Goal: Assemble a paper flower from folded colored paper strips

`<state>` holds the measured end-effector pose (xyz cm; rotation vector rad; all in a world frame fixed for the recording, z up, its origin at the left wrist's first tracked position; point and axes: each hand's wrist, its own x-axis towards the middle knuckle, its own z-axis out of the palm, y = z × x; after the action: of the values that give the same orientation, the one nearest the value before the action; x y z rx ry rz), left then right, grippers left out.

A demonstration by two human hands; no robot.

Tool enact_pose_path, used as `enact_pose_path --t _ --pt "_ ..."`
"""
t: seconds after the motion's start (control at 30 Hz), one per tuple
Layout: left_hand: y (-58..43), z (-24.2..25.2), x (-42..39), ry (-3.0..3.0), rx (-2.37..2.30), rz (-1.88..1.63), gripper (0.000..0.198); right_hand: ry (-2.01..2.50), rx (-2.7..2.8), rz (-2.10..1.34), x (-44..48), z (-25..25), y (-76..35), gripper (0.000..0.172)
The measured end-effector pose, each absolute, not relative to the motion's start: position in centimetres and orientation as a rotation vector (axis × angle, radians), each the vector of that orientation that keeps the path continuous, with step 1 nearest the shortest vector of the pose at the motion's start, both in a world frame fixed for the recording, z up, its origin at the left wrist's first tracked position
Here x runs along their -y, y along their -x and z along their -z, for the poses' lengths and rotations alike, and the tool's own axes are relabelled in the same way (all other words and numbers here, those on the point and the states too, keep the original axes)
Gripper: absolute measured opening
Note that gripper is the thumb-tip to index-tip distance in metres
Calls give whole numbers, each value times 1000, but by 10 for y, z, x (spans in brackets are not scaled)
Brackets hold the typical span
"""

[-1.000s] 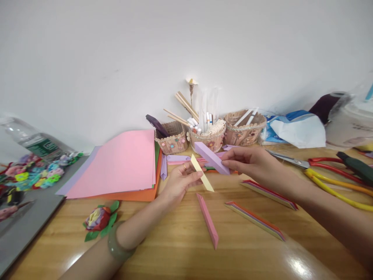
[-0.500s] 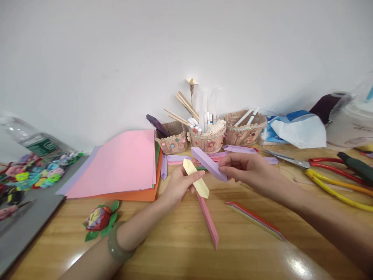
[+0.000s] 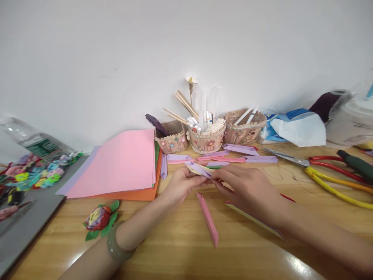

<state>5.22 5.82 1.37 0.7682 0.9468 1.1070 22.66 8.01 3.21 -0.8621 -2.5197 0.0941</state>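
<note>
Both hands meet over the table, holding folded paper strips between them. My left hand (image 3: 182,184) pinches the left end of a yellow strip (image 3: 209,170), which is mostly covered. A purple folded strip (image 3: 199,169) lies on top of it, and my right hand (image 3: 247,190) grips its right end. The right fingers partly hide both strips. Below the hands, a pink folded strip (image 3: 208,221) lies on the wood. A small stack of folded strips (image 3: 253,219), its yellow edge showing, sits partly hidden under my right hand and forearm.
Coloured paper sheets (image 3: 116,163) are piled at left, near a folded paper flower (image 3: 100,219). More purple and pink strips (image 3: 240,149) lie behind the hands, before three craft baskets (image 3: 206,142). Scissors (image 3: 294,160) and yellow-handled pliers (image 3: 335,190) lie at right.
My right hand has brought the purple strip down and left onto the yellow one. The yellow strip now lies flatter between the hands. My right hand now covers part of the strip stack.
</note>
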Motion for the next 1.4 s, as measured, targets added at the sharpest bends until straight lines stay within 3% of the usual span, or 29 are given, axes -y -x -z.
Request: enact_pose_path --t 0.2,0.33,0.67,1.0,1.4 --pt "-48 -10 -62 -965 -1077 -1109 26 760 2585 -188 -89 -42 -232 22" --pt "-49 -9 -61 -1060 -1213 -1170 21 690 2570 -117 -90 -45 -233 27" --pt "-52 -15 -59 -1029 -1272 -1237 21 757 2359 75 -83 -48 -231 16" --pt "-53 -13 -57 -1042 -1193 -1275 14 761 2562 -273 -87 -40 -230 15" --pt "-54 -12 -57 -1021 -1192 -1274 20 618 2494 432 -77 -35 -229 21"
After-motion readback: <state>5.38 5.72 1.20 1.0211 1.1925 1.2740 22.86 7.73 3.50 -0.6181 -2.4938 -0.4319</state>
